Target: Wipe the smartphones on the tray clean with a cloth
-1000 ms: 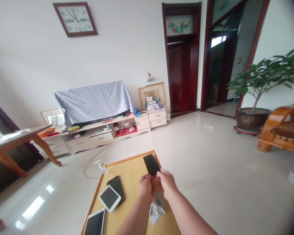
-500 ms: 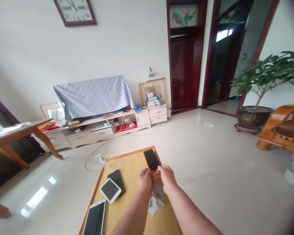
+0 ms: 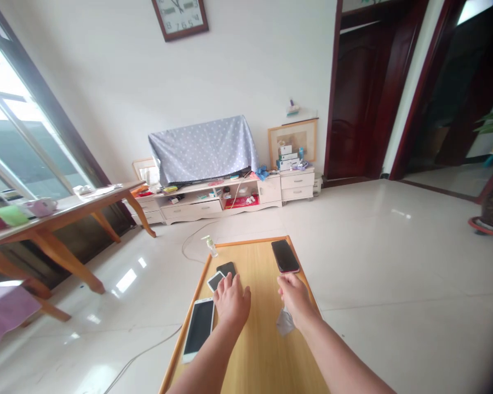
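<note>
A person's left hand rests palm down, fingers spread, over a small white-edged phone and a dark phone lying together at the left side of a low wooden bench. The right hand hovers loosely curled, its fingers closed on a crumpled white cloth against the bench. A black phone with a reddish edge lies apart at the far right corner, just beyond that hand. A larger white phone lies along the near left edge. A small pump bottle stands on the floor by the far left corner.
</note>
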### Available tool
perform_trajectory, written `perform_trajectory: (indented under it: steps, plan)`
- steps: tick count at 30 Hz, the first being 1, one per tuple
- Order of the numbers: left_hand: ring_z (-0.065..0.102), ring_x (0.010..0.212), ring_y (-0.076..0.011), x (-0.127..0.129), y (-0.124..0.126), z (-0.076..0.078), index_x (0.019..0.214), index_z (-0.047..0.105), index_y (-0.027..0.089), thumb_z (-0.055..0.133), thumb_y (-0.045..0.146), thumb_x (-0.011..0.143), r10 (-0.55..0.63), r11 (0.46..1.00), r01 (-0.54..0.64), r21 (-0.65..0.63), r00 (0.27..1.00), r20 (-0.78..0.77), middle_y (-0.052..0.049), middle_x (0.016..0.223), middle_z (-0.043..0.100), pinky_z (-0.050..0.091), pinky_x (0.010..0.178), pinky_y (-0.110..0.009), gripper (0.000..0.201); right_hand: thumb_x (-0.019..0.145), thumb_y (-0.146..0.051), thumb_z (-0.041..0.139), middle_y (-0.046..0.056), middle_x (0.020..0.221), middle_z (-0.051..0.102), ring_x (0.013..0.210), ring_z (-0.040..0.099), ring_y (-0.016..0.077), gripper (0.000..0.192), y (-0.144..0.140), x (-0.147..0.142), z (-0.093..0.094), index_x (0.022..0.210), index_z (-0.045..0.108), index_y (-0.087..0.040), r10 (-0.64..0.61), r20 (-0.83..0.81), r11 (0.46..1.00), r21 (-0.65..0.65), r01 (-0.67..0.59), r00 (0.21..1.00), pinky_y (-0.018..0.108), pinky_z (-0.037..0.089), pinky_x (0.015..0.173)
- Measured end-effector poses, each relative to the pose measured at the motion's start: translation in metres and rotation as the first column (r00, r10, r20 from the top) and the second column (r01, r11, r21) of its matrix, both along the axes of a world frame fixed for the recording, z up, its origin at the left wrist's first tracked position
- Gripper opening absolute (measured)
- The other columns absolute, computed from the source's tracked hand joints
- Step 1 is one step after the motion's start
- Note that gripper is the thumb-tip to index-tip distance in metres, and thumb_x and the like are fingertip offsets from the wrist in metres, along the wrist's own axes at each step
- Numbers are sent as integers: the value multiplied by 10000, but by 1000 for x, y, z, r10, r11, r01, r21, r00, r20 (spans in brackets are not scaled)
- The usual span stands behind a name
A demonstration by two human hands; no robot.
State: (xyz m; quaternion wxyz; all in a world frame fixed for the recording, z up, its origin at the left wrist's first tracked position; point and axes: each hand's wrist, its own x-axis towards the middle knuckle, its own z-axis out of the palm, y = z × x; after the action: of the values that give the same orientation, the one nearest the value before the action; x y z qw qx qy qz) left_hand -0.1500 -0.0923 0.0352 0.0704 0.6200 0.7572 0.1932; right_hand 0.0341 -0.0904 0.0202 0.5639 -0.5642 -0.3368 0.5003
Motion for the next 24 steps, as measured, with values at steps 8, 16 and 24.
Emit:
perform_trajectory:
  steps: [8, 16, 24]
  plan:
    - [151, 1524, -339, -20, -36, -14, 1515, 376, 189, 374, 468, 923, -89, 979, 39, -198, 964, -249, -71, 1640, 260, 162, 1212, -531, 654, 840, -434, 504, -17, 640, 607, 554, 574, 132, 245, -16, -14, -5, 775, 580, -211, 139, 368, 988, 13, -155, 919, 221, 373, 490]
    - [251, 1500, -293, -28, -104, -24, 1413, 520, 249, 358, 339, 947, -247, 966, 227, -122, 950, -188, -34, 1593, 377, 217, 1225, -484, 502, 893, -431, 479, 3, 734, 668, 659, 641, 165, 254, -26, -9, -12, 891, 631, -228, 192, 626, 980, -79, -184, 756, 251, 404, 575]
    - [396, 1403, -269, -43, -159, -13, 1181, 668, 255, 404, 252, 932, -418, 904, 426, 21, 895, -157, -49, 1455, 534, 300, 1189, -460, 363, 853, -484, 591, 79, 989, 625, 850, 615, 208, 280, -53, 5, -10, 914, 641, -215, 247, 913, 959, -182, -217, 325, 277, 359, 656]
